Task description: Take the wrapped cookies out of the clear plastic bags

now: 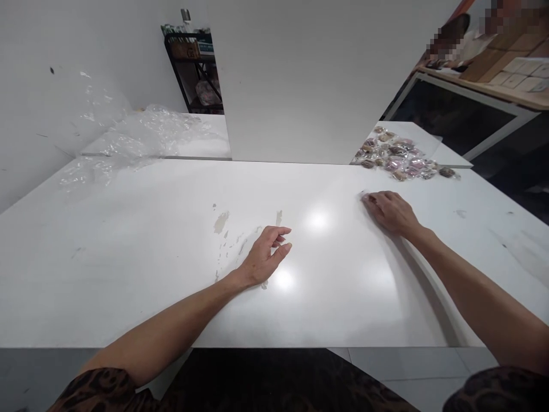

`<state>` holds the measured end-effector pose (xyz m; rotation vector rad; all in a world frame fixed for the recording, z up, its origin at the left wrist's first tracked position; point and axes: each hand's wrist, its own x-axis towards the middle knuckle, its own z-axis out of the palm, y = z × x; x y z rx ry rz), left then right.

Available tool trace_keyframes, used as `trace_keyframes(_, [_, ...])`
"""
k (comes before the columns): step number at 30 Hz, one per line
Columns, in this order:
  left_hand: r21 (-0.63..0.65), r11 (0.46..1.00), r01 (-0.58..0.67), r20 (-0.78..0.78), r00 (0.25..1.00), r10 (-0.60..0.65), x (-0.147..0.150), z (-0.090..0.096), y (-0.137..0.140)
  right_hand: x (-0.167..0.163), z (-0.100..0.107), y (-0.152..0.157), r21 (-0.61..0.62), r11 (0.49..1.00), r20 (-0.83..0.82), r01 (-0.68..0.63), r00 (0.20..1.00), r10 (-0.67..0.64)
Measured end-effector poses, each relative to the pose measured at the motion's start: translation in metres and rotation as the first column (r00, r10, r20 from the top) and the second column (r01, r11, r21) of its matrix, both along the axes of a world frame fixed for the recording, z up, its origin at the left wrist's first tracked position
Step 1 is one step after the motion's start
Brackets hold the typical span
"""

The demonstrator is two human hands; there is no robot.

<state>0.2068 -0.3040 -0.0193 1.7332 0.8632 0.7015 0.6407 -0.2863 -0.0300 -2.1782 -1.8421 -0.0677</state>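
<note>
On the white table (141,252), my left hand (265,256) rests near the middle, thumb and fingers apart with nothing between them. My right hand (391,213) is farther forward and to the right, its fingers closed. A bit of a small plastic-wrapped packet (363,195) shows at its fingertips, mostly hidden by the hand. Beyond this hand lies a pile of small clear-wrapped packets (401,153), brown and pinkish inside. Far from my left hand, clear plastic bags (141,134) are heaped at the back left.
A tall white panel (295,86) stands upright across the table's back. Behind it at left is a black shelf rack (175,68) with goods. To the right, a wooden-topped counter (484,86) holds boxes, with a blurred person beyond. Worn patches (221,222) mark the tabletop.
</note>
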Motion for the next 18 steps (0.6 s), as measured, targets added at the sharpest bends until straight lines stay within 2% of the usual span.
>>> trace_keyframes(2, [0.005, 1.0, 0.002, -0.008, 1.0, -0.002, 0.0, 0.0, 0.0, 0.008, 0.008, -0.007, 0.006, 1.0, -0.057, 0.022, 0.998, -0.021])
trace_keyframes(4, [0.005, 1.0, 0.002, -0.02, 1.0, -0.002, -0.001, 0.0, 0.0, 0.024, 0.015, -0.001, 0.059, 0.982, -0.092, 0.18, 0.98, -0.174])
trace_keyframes(6, [0.0, 1.0, 0.0, -0.035, 0.999, 0.0, -0.001, 0.001, 0.0, 0.044, 0.019, 0.016, 0.113, 0.937, -0.115, 0.332, 0.941, -0.319])
trace_keyframes(9, [-0.006, 1.0, -0.007, -0.046, 0.999, 0.007, -0.002, 0.0, -0.001, 0.071, 0.016, 0.048, 0.039, 0.887, -0.166, 0.46, 0.879, -0.448])
trace_keyframes(13, [0.0, 1.0, -0.02, -0.022, 1.0, 0.02, -0.002, -0.003, 0.0, 0.091, 0.006, 0.08, -0.154, 0.832, -0.202, 0.532, 0.808, -0.554])
trace_keyframes(16, [-0.001, 1.0, -0.025, -0.017, 1.0, 0.025, -0.001, -0.004, 0.001, 0.094, -0.001, 0.084, -0.174, 0.835, -0.145, 0.522, 0.825, -0.546])
trace_keyframes(18, [0.001, 1.0, -0.017, -0.024, 1.0, 0.017, -0.001, -0.004, 0.001, 0.093, -0.004, 0.074, -0.143, 0.863, -0.083, 0.485, 0.863, -0.498])
